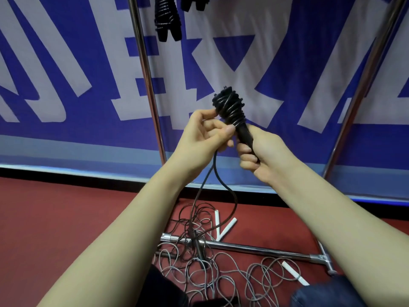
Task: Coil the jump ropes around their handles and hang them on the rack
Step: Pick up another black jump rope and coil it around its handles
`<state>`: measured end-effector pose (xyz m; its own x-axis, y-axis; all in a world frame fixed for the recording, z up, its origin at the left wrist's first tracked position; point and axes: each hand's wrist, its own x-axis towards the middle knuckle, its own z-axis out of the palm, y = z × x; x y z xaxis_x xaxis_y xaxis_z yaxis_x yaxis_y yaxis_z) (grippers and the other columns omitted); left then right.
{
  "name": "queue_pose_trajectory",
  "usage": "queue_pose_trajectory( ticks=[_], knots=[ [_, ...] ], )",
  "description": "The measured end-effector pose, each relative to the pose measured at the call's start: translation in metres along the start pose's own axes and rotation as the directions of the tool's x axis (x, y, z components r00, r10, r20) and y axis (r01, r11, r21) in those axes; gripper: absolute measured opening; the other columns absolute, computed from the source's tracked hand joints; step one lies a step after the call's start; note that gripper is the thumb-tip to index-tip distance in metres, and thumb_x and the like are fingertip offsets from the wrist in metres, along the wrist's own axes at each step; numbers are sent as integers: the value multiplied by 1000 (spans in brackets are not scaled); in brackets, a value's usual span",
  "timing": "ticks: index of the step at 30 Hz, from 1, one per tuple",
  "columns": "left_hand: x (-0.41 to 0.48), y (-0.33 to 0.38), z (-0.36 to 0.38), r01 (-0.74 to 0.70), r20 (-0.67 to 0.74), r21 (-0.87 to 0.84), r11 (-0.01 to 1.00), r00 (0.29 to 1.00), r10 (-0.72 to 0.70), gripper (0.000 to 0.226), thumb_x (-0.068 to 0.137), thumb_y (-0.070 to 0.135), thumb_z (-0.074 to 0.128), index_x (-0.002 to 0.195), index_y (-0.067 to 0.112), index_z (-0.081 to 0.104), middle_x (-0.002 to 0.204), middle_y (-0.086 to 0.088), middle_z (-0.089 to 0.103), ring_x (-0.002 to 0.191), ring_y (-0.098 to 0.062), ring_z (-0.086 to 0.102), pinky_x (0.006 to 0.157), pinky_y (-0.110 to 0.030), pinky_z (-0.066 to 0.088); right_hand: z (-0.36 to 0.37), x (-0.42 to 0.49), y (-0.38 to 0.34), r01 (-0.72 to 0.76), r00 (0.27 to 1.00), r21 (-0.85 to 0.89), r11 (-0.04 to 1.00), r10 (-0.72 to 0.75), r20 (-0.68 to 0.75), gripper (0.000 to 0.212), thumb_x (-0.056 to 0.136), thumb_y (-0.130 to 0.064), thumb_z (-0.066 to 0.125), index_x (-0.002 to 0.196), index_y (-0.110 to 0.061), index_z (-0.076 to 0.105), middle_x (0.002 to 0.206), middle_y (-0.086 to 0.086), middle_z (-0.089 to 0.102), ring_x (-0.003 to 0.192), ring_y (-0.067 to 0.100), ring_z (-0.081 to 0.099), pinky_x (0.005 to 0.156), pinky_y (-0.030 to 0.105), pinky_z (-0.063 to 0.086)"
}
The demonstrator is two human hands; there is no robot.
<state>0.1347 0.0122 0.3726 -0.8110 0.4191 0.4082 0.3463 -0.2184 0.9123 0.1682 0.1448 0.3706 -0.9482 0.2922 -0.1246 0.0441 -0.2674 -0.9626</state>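
**Black rope part-wound, long tail left**

Head view: the right hand (254, 151) has its grip closed round the bare lower end of the black handles (244, 135). They're held together as one bundle, tilted up and to the left, in front of the blue-and-white banner (66, 63). The coil (230, 107) covers the upper part in several uneven, bulging turns. The left hand (205, 134) pinches the cord just beside the coil's lower edge, thumb and fingers curled on it. Below that the loose tail (216, 161) drops as a long loop to the red floor (66, 207). It ends near a tangle of grey ropes (223, 275) w/ white handles (226, 229), lying over the rack's base bar (254, 248). A finished black bundle (167, 21) hangs at top by the rack upright (145, 69); a second one beside it is cut off by the frame.

Handling, as a judgement:
- Cord looks thin, light, springy and smooth-coated, so laps prob. slip or spring loose if tension drops.
- Handles look stiff; best hold is the bare lower end, leaving the top free for wraps.
- Feed the cord close to the coil for tight turns.
- Tail may snag the floor tangle, so draw it up slowly.
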Motion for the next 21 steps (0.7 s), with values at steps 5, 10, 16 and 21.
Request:
queue_pose_trajectory(
  ticks=[5,10,16,21],
  knots=[
    [2,3,-13,-2,25,72,997,1000,0,37,88,2,67,120,9,50,70,3,59,53,-13,52,55,-22,43,-3,-10,-3,-114,975,99,988,92,203,29,97,-19,45,69,-12,44,52,-2,27,36,7,15,31,18,11],
    [0,9,-14,-91,100,228,969,993,70,17,92,6,64,109,11,65,77,5,59,55,-9,46,55,-20,40,-4,-20,-10,-291,861,52,955,238,449,33,85,-21,44,53,-15,48,43,-7,24,30,4,18,32,16,7],
    [-3,13,-11,-42,41,210,977,999,34,3,90,18,69,89,20,71,65,2,58,58,-14,46,56,-24,40,-2,-18,-10,-323,862,2,946,293,413,38,93,-22,40,61,-7,55,46,2,38,31,6,25,31,15,12],
    [4,7,-8,61,-246,183,981,969,-14,27,85,33,75,86,6,71,60,4,61,49,-12,53,53,-23,43,8,-15,-1,135,990,20,991,-135,45,29,104,-23,40,91,-5,58,70,14,57,48,20,50,43,26,41]
  ],
)
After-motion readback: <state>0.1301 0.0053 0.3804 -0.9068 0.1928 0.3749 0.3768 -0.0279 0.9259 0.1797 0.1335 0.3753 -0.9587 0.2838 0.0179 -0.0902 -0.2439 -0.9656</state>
